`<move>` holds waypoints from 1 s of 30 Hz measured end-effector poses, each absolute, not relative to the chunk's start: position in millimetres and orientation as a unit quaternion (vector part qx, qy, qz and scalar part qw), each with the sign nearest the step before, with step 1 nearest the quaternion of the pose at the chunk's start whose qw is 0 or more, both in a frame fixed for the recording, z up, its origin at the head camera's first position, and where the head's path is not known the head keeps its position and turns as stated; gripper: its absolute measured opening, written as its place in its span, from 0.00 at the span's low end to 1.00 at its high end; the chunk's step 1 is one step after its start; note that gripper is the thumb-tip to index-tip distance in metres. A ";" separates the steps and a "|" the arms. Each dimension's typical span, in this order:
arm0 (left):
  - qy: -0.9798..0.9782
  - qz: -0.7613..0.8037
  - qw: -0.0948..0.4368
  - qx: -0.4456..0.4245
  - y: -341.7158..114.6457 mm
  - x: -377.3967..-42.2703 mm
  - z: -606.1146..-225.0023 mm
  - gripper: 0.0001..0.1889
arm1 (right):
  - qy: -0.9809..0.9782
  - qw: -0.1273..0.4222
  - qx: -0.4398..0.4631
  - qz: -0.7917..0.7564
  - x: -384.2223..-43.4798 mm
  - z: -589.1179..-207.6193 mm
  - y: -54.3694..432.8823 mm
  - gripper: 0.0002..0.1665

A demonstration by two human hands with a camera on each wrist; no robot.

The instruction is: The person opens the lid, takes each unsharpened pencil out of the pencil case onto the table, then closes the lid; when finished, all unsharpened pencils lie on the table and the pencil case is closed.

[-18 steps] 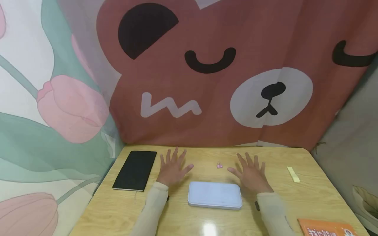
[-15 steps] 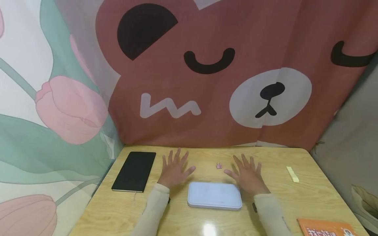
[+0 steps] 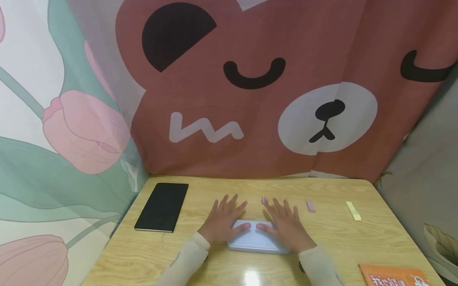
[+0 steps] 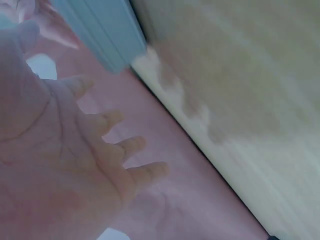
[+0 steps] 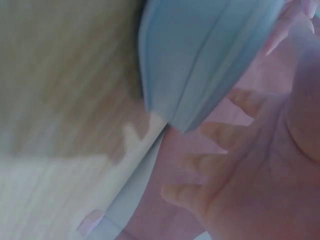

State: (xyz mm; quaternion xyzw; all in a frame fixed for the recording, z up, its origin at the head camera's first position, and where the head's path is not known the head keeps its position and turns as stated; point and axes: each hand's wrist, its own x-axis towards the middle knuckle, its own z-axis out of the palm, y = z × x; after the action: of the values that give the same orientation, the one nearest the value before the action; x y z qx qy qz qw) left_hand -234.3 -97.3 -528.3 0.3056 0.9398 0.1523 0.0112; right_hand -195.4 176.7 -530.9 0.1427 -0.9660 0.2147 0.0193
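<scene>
From the head view we see the pale blue case lying flat near the middle of the desk, with our left hand over its left end and our right hand over its right, fingers extended and spread, thumbs above the lid. The wrist views add what that one hides: both palms, and a seam running along the case's side wall; whether skin touches case we cannot tell. Only the head view shows the black notebook, well to our left with a broad stretch of wood between, and the orange book cut off at the lower frame edge. The pink binder clip sits tight by our right fingertips; the pink block and yellow strip lie farther right. Beyond, the desk's far edge meets the bear-print curtain.
</scene>
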 end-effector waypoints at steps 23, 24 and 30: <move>0.918 0.092 0.025 0.384 -91.7 -196.2 -529.7 0.45 | -0.951 -0.025 0.225 0.208 -163.1 -535.7 181.6 0.67; 0.916 0.087 0.023 0.391 -92.1 -196.3 -528.5 0.45 | -0.952 -0.017 0.232 0.201 -163.3 -536.1 183.5 0.65; 0.900 0.064 -0.019 0.430 -93.9 -198.3 -522.3 0.44 | -0.946 0.023 0.269 0.178 -164.2 -534.3 191.4 0.57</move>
State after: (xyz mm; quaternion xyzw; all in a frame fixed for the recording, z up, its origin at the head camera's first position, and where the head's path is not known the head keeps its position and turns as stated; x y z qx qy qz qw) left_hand -198.3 -93.9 -522.3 0.4302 0.9003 0.0638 -0.0187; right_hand -164.2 191.4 -534.3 0.2686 -0.9464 0.1777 0.0231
